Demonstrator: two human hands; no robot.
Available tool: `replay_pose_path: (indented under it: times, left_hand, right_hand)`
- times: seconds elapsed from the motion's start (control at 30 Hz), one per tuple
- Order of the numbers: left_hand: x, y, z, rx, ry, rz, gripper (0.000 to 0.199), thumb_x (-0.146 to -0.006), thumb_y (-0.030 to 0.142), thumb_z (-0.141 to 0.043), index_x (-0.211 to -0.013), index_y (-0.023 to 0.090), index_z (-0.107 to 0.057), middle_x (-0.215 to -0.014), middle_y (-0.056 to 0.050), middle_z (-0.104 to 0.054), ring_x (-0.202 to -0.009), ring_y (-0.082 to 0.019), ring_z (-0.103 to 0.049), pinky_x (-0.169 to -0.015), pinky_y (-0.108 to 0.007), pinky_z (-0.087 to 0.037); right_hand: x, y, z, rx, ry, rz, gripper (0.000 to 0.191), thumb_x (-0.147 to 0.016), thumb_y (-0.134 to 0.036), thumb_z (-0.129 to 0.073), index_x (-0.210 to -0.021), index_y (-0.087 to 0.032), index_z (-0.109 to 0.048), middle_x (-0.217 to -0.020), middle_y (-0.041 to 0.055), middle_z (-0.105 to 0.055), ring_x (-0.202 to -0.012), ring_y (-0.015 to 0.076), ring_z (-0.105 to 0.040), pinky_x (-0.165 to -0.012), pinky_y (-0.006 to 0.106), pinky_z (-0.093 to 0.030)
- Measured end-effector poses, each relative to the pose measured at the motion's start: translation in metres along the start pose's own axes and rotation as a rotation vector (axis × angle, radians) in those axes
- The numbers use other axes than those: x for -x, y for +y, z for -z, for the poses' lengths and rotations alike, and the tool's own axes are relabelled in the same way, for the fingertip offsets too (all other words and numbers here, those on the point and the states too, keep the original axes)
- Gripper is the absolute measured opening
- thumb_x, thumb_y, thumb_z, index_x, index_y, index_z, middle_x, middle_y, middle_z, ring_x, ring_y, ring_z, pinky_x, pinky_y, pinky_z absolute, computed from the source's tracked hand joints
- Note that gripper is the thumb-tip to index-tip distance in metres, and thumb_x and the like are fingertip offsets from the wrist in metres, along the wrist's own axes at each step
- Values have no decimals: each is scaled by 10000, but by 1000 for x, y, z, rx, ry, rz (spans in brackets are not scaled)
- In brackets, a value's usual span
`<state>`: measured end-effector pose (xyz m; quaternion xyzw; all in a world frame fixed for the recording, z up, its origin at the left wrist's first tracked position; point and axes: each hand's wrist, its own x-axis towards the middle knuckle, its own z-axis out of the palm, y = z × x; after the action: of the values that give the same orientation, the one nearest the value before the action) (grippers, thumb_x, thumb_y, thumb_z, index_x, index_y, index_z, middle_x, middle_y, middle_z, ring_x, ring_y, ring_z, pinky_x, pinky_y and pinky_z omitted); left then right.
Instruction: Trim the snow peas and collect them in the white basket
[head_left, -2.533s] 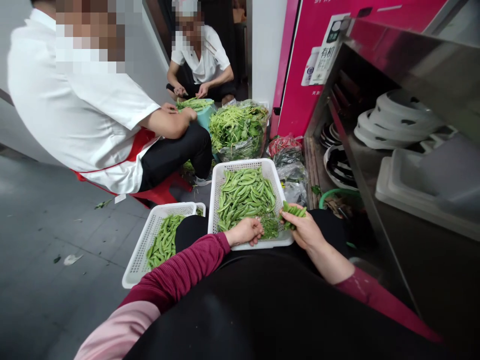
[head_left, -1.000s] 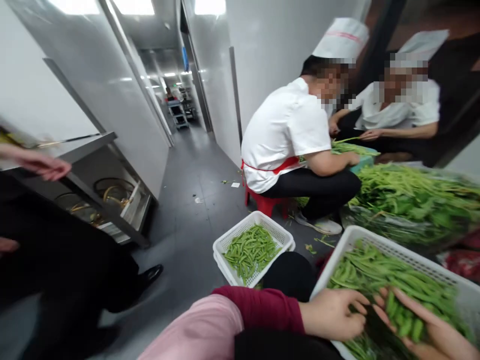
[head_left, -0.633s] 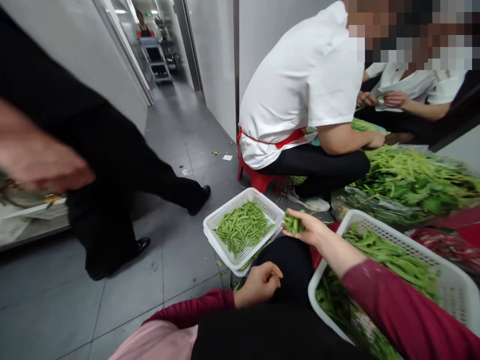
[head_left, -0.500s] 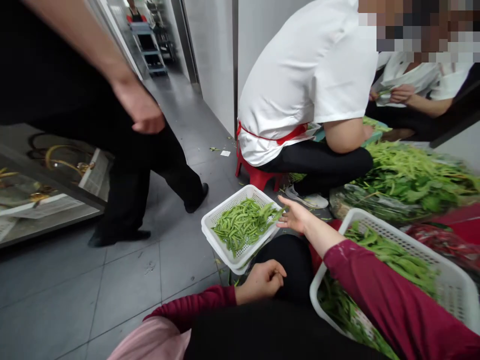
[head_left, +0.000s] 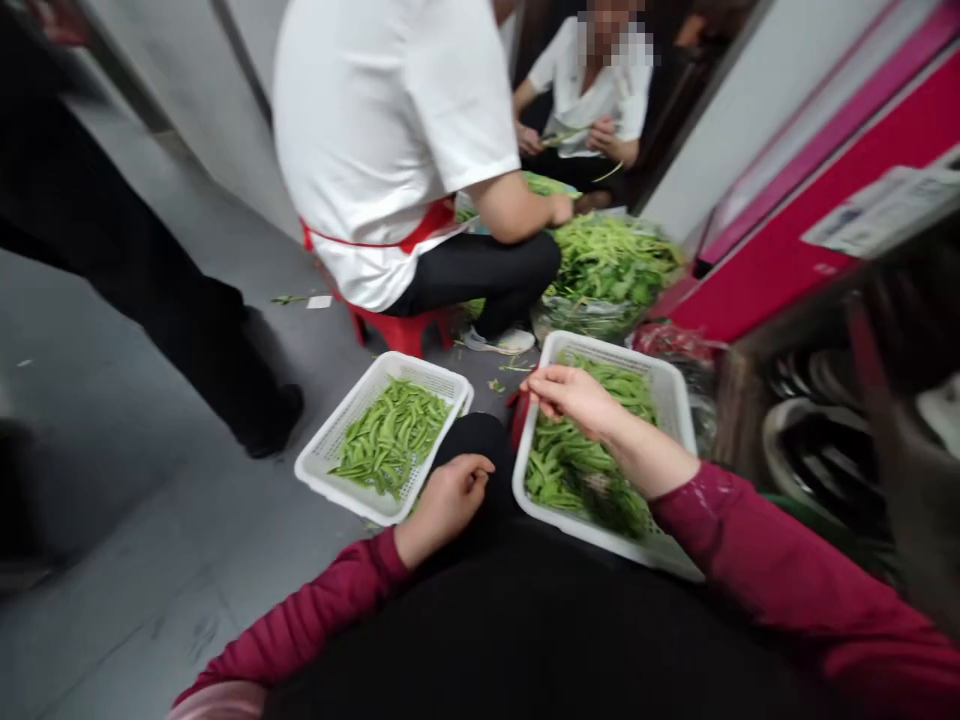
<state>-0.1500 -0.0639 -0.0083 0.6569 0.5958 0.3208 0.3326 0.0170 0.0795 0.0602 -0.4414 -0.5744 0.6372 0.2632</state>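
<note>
loosely, left fingers (head_left: 463, 477) and right fingers (head_left: 553, 384) curl, contents unclear, near pods (head_left: 394, 435) whose long axes point variously.

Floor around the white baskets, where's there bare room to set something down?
The widest bare patch is grey floor, bordered by the left basket, a standing person's trouser leg and the left sleeve. Between the baskets, a black knee and the left hand crowd things; bagged greens sit beyond the right basket.

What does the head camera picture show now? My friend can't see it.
A person's right hand is over a white basket of green pods, with the left hand curled beside a knee. A second basket of pods is at left. Ahead, someone in white sits on a red stool.
</note>
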Motion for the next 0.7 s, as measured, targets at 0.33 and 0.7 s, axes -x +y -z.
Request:
replay_pose_path:
  times: [0.33, 0.7]
  left_hand:
    - [-95, 75, -111, -718, -750, -347, 150, -702, 199, -535, -783, 113, -628, -842, -131, -614, -796, -227, -593, -714, -321, -455]
    - [-105, 99, -103, -547, -764, -54, 178, -775, 177, -442, -788, 108, -606, -703, -70, -621, -585, -114, -571, -557, -217, -456]
  right_hand:
    - [140, 122, 96, 516, 296, -69, 150, -680, -290, -534, -695, -170, -623, -548, -34, -562, -495, 107, -469, -500, 223, -355]
    - [149, 120, 86, 857, 397, 405, 221, -786, -226, -470, -963, -242, -601, -919, 51, -608, -821, 177, -573, -707, 284, -452]
